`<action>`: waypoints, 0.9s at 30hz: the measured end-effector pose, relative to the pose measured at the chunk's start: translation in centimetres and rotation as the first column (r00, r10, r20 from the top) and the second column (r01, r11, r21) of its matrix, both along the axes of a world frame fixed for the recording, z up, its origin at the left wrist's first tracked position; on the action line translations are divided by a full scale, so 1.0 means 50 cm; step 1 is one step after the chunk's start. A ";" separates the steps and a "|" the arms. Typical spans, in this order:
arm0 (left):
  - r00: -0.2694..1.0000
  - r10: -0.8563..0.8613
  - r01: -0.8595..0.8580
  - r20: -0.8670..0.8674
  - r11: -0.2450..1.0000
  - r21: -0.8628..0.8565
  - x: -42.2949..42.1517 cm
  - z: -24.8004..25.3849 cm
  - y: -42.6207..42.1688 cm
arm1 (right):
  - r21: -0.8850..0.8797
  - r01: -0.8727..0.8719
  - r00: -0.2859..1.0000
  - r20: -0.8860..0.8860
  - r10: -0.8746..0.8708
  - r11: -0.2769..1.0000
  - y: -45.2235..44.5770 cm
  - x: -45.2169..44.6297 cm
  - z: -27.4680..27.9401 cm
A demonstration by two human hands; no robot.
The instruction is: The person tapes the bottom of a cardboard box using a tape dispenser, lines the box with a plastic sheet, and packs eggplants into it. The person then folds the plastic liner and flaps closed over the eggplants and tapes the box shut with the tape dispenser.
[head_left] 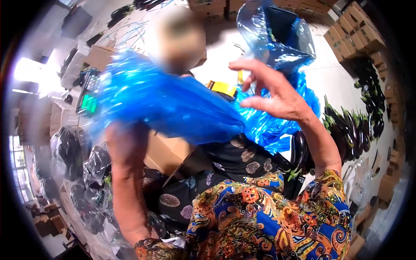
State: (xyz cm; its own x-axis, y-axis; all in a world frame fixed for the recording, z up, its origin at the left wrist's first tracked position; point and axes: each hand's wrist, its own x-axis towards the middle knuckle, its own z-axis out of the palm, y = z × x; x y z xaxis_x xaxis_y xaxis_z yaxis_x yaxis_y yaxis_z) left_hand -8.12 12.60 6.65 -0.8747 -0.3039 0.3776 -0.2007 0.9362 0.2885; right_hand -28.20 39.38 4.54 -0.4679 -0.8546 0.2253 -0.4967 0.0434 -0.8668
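Note:
A blue plastic bag (173, 104), spread out and smeared by motion, stretches in front of me. My left hand (128, 134) is at its left end, with the wrist blurred and the fingers hidden by the plastic. To the right of the bag, my right hand (273, 93) is raised, fingers curved and apart, holding nothing. Beneath it lie more crumpled blue bags (271, 125). Just left of my right fingers is a yellow-and-black roll (223, 89), probably tape. An open cardboard box (167, 154) stands below the spread bag.
Ahead stands a dark container (284, 26) lined with blue plastic. Eggplants (346, 132) lie in rows on the right, with stacked cartons (355, 32) beyond. Clear bags of dark produce (69, 151) and a device with a green display (89, 102) are left. Another person (175, 39) is ahead.

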 end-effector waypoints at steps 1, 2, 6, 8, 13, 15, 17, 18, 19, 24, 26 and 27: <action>0.990 0.074 -0.020 -0.118 0.915 0.404 0.029 0.010 -0.012 | 0.138 -0.061 0.998 -0.020 0.064 0.989 0.003 0.000 -0.019; 0.916 0.223 0.140 -0.334 0.603 0.786 0.058 0.019 -0.024 | 0.297 -0.140 0.990 0.009 0.144 0.945 0.000 0.006 -0.030; 0.764 0.400 0.248 -0.507 0.543 0.802 0.179 0.073 -0.105 | 0.310 -0.188 0.927 -0.257 0.272 0.932 -0.048 0.017 -0.185; 0.717 0.369 0.417 -0.592 0.453 0.788 0.232 0.104 -0.134 | 0.408 -0.230 0.934 -0.163 0.319 0.884 -0.076 -0.001 -0.179; 0.729 0.449 0.070 -0.516 0.701 0.710 0.362 0.143 -0.143 | 0.384 -0.270 0.904 -0.214 0.370 0.883 -0.128 -0.060 -0.100; 0.636 0.531 0.278 -0.560 0.518 0.809 0.399 0.155 -0.136 | 0.460 -0.165 0.863 -0.360 0.354 0.872 -0.161 -0.067 -0.051; 0.625 0.537 0.264 -0.567 0.538 0.801 0.425 0.160 -0.126 | 0.524 0.005 0.795 -0.518 0.315 0.851 -0.217 -0.064 -0.033; 0.625 0.540 0.260 -0.564 0.537 0.803 0.434 0.160 -0.121 | 0.353 -0.024 0.766 -0.595 0.244 0.935 -0.242 -0.065 -0.054; 0.630 0.546 0.255 -0.552 0.526 0.812 0.437 0.158 -0.114 | 0.357 -0.029 0.752 -0.607 0.256 0.934 -0.275 -0.050 -0.048; 0.704 0.593 0.203 -0.391 0.360 0.911 0.385 0.126 -0.054 | 0.334 -0.291 0.822 -0.392 0.413 0.896 -0.477 0.075 -0.100; 0.747 0.609 0.186 -0.266 0.192 0.964 0.333 0.100 -0.023 | 0.368 -0.374 0.750 -0.420 0.511 0.851 -0.538 0.143 -0.147; 0.770 0.607 0.176 -0.193 0.088 0.980 0.302 0.086 -0.007 | 0.474 -0.401 0.747 -0.326 0.579 0.784 -0.569 0.175 -0.189</action>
State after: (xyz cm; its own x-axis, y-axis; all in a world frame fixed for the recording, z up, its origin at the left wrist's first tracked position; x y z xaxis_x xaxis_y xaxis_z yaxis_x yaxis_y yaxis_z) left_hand 6.99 12.23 10.95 -0.4962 -0.8562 -0.1436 0.1872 -0.2670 0.9453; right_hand -19.45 10.91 -4.92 0.1123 -0.9913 -0.0684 -0.8478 -0.0597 -0.5269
